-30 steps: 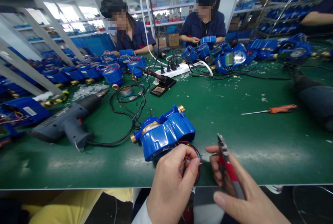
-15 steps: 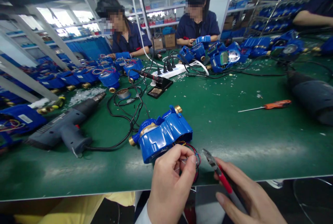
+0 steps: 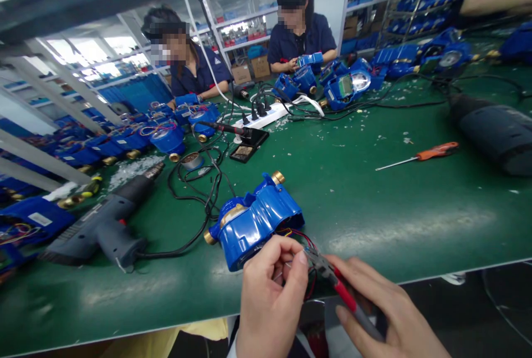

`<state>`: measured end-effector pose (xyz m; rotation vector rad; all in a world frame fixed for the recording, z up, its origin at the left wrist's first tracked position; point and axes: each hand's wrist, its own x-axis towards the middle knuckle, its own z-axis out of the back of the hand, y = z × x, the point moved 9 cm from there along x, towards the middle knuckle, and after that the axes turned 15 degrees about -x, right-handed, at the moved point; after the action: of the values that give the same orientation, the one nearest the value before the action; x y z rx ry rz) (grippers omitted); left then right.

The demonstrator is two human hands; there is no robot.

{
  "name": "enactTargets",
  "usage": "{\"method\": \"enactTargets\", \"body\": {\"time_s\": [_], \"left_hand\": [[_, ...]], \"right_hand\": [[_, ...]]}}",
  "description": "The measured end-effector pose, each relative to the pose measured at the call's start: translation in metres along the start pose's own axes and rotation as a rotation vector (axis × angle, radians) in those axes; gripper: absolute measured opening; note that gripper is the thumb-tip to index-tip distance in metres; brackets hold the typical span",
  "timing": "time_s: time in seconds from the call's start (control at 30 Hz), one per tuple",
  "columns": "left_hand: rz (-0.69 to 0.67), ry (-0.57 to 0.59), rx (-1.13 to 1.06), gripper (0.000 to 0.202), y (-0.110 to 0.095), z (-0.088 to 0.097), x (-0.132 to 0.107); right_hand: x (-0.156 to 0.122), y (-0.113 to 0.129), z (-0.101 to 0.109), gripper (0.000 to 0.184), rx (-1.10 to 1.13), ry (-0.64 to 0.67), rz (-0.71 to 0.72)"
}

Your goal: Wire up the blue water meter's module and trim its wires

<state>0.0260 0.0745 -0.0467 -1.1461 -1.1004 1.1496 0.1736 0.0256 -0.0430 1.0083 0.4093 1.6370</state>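
My left hand (image 3: 274,291) pinches thin wires (image 3: 310,241) that come out of the near side of a blue water meter (image 3: 260,225). The meter lies tilted on the green bench, a brass fitting at each end. In my right hand (image 3: 374,302) is a pair of wire cutters (image 3: 343,289) with red and grey handles. Their jaws are at my left fingertips, by the wires; whether the blades touch a wire is hidden.
A heat gun (image 3: 103,214) lies at left, another (image 3: 494,131) at right near an orange screwdriver (image 3: 436,151). A soldering iron (image 3: 224,127) rests on its stand before a power strip (image 3: 266,116). Several blue meters (image 3: 166,137) line the back, where co-workers (image 3: 301,36) sit.
My right hand has brought the cutters left, so their jaws now meet my left fingertips. My left hand keeps its pinch on the wires. The view has tilted slightly.
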Motion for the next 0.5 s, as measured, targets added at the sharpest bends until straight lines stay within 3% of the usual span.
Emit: {"method": "enactTargets", "body": {"time_s": [0.23, 0.4, 0.5], "left_hand": [[0.012, -0.017, -0.017, 0.016, -0.0006, -0.0005, 0.0025], [0.074, -0.147, -0.079, 0.016, -0.0028, 0.0037, -0.0028], [0.091, -0.165, -0.106, 0.015, -0.0044, 0.0029, -0.0042]], "right_hand": [[-0.0045, -0.0049, -0.0080, 0.039, -0.096, 0.064, -0.007], [-0.0031, 0.0002, -0.0093, 0.041, -0.211, 0.085, 0.067], [-0.0028, 0.0023, -0.0067, 0.041, -0.210, 0.062, 0.079]]}}
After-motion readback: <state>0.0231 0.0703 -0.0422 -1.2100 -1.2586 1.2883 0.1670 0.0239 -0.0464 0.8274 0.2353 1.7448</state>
